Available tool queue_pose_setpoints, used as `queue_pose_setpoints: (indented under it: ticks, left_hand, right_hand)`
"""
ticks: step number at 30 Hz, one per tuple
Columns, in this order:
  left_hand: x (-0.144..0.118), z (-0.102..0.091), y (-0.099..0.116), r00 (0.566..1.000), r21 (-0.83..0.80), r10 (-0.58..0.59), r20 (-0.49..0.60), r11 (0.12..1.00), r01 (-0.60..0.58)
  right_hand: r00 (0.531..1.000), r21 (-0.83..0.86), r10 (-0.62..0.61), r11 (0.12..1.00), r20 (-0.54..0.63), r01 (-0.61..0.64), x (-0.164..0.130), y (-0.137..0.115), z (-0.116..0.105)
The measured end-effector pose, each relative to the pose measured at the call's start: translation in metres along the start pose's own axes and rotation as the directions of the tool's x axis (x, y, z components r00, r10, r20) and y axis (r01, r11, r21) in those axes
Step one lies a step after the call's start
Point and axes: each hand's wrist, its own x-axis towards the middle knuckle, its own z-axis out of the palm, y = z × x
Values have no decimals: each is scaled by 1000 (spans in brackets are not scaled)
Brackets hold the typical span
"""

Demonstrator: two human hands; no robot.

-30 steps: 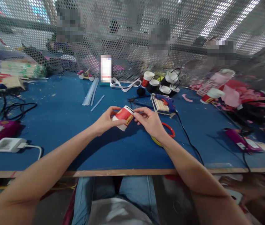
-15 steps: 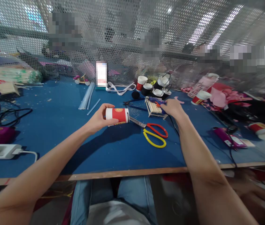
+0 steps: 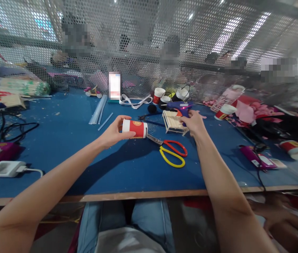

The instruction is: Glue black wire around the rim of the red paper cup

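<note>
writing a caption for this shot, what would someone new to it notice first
Probably the red and white paper cup, held on its side in the left hand near the middle of the view. Just right of it, the scissors, one handle red and one yellow, stand out against the blue table. Farther right, the right hand grips a blue glue gun by a small wooden stand.
</note>
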Motion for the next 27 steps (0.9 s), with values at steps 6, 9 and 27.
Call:
queue_pose_setpoints:
  ticks: [6, 9, 27]
  left_hand:
    - [-4, -5, -15, 1000, -60, 2, -15, 998, -2]
    - [-8, -7, -20, 999, -88, -38, -18, 995, 37]
    - [-7, -11, -14, 985, -144, 17, -173, 989, -42]
  right_hand:
    - [913, 334, -69, 939, 401, -75, -51, -48, -4]
    - [834, 327, -148, 944, 532, -42, -79, -61, 1]
    - [888, 51, -186, 982, 419, 182, -109, -71, 12]
